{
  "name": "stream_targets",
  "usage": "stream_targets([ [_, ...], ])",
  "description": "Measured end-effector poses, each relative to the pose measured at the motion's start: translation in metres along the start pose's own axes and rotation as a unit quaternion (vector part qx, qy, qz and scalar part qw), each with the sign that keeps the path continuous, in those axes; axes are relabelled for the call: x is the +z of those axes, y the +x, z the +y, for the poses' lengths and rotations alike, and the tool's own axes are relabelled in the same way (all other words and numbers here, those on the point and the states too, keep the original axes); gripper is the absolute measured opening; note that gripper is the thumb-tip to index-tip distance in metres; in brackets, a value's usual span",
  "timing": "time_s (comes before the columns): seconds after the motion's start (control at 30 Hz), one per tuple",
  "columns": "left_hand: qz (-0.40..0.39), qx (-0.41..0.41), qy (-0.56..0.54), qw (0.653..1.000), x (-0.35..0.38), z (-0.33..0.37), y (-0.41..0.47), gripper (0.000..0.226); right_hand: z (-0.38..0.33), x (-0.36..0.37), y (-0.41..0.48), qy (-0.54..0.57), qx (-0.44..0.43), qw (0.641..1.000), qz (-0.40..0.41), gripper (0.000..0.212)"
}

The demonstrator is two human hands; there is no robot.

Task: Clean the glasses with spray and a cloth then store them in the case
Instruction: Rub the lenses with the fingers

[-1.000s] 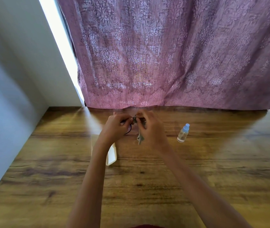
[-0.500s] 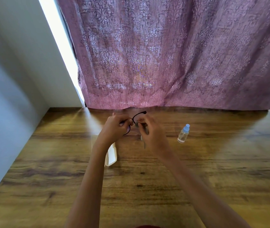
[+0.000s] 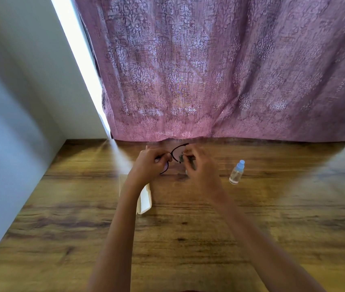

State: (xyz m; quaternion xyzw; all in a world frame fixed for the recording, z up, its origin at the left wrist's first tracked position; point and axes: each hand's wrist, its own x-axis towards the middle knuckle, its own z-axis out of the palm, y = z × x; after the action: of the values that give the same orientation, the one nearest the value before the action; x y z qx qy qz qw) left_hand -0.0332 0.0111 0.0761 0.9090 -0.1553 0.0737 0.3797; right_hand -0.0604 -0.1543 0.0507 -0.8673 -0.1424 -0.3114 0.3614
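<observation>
Black-framed glasses (image 3: 174, 153) are held above the far middle of the wooden table (image 3: 188, 228). My left hand (image 3: 149, 163) grips the frame's left side. My right hand (image 3: 199, 165) pinches a small grey-green cloth (image 3: 181, 158) against the right lens. Most of the cloth is hidden in my fingers. A small clear spray bottle (image 3: 236, 172) with a pale blue cap stands on the table to the right of my hands. An open white glasses case (image 3: 145, 199) lies under my left forearm, partly hidden by it.
A pink patterned curtain (image 3: 220, 81) hangs along the table's far edge, right behind my hands. A white wall (image 3: 9, 123) borders the table on the left, with a bright strip of light beside the curtain.
The glasses have tilted, so the right lens rim now shows above my fingers. My right hand shifted slightly with the cloth on the lens. The bottle and case stayed put.
</observation>
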Motion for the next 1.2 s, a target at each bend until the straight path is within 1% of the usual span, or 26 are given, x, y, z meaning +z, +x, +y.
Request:
stream_targets([
  [0.1, -0.012, 0.005, 0.004, 1.000, 0.004, 0.002, 0.001, 0.017, -0.004, 0.005, -0.001, 0.006, -0.009, 1.000, -0.025, 0.014],
  [0.23, -0.015, 0.011, 0.004, 1.000, 0.005, 0.003, -0.001, 0.016, -0.007, 0.004, 0.008, 0.019, -0.012, 1.000, -0.010, 0.015],
  [0.43, 0.012, 0.013, -0.006, 1.000, -0.001, -0.001, -0.002, 0.018, 0.004, 0.000, 0.011, 0.019, 0.022, 1.000, 0.003, 0.012],
  [0.53, 0.009, 0.004, -0.007, 1.000, 0.000, -0.002, -0.003, 0.018, 0.003, 0.002, 0.002, 0.012, 0.007, 1.000, 0.004, 0.012],
  [0.67, -0.011, 0.006, 0.004, 1.000, 0.004, -0.001, -0.002, 0.018, -0.005, 0.010, -0.005, 0.016, -0.008, 1.000, -0.023, 0.013],
  [0.83, -0.009, 0.017, 0.012, 1.000, 0.004, -0.001, -0.002, 0.017, -0.007, 0.008, 0.005, 0.023, -0.011, 1.000, -0.003, 0.014],
  [1.0, 0.009, 0.020, -0.010, 1.000, 0.002, -0.001, -0.003, 0.019, 0.007, 0.002, 0.010, 0.031, 0.029, 0.999, 0.012, 0.010],
  [1.2, 0.007, 0.015, -0.016, 1.000, 0.005, 0.000, 0.000, 0.019, 0.007, 0.000, -0.003, 0.021, 0.002, 1.000, 0.015, 0.011],
])
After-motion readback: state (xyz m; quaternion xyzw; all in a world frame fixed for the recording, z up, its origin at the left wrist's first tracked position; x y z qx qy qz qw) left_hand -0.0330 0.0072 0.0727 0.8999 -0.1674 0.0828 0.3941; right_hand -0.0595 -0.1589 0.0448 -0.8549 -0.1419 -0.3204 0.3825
